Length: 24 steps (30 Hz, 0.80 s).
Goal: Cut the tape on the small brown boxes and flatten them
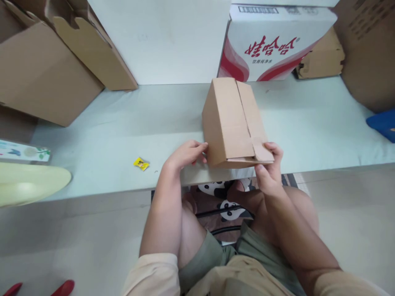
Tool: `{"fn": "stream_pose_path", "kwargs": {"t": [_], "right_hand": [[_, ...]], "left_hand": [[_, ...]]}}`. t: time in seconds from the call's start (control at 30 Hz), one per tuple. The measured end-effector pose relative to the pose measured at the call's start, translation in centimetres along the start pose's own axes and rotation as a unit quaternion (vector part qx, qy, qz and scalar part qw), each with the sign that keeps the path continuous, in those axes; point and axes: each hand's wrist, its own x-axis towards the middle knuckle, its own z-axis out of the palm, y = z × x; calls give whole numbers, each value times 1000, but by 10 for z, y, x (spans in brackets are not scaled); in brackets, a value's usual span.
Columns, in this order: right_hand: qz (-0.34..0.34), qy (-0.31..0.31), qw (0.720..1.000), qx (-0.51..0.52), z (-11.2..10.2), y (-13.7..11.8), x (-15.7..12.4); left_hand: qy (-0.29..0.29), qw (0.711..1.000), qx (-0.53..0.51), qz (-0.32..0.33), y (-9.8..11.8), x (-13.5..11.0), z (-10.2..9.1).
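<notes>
A brown cardboard box (233, 119) stands near the front edge of the table, its top flaps folded down with a narrow seam between them. My right hand (269, 168) pinches the box's near right corner, thumb in front and fingers over the flap end. On the other side, my left hand (191, 154) rests with its fingertips against the box's left face, fingers loosely apart and not wrapped round anything. A small gap shows under the flap at the near end. What is inside the box is hidden.
A yellow wrapped candy (141, 163) lies left of my hand. Behind stand a white-and-red carton (271, 45) and a small cardboard box (322, 57). Folded cardboard (46, 74) leans at the left, above a pale green rounded object (31, 183). A blue object (382, 124) is at the right edge.
</notes>
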Motion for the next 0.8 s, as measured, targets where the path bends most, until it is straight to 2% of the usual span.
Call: {"fn": "stream_pose_path", "kwargs": {"t": [0.07,0.13,0.17,0.2,0.23,0.3,0.4,0.5,0.57,0.63,0.7,0.8], "right_hand": [[-26,-19,999,15,3,-3,-1],[-41,-59,997,26,8,-8,-1],[-46,-79,995,31,10,-11,-1],[-52,-96,993,34,12,-14,-1],[-58,-113,991,34,13,-16,-1],[-58,-141,988,21,16,-19,-1],[-20,-136,990,8,16,-20,0],[78,-63,994,-35,12,-23,8],[172,-58,975,-131,9,-26,16],[232,-118,936,-237,6,-30,23],[245,-178,903,-305,4,-34,29],[262,-189,876,-359,1,-36,34]], "left_hand": [[155,986,12,61,-3,3,-2],[323,927,-8,191,-5,4,-7],[372,888,-20,269,-6,3,-9],[389,855,-25,342,-7,2,-11],[381,833,-17,401,-8,1,-13],[346,819,21,458,-8,-1,-15],[318,829,59,456,-9,0,-13],[327,828,64,451,-9,6,-7],[335,821,61,459,-9,9,-4],[338,815,55,468,-8,10,-3],[341,812,54,472,-8,10,-2],[347,811,57,467,-7,10,-1]]}}
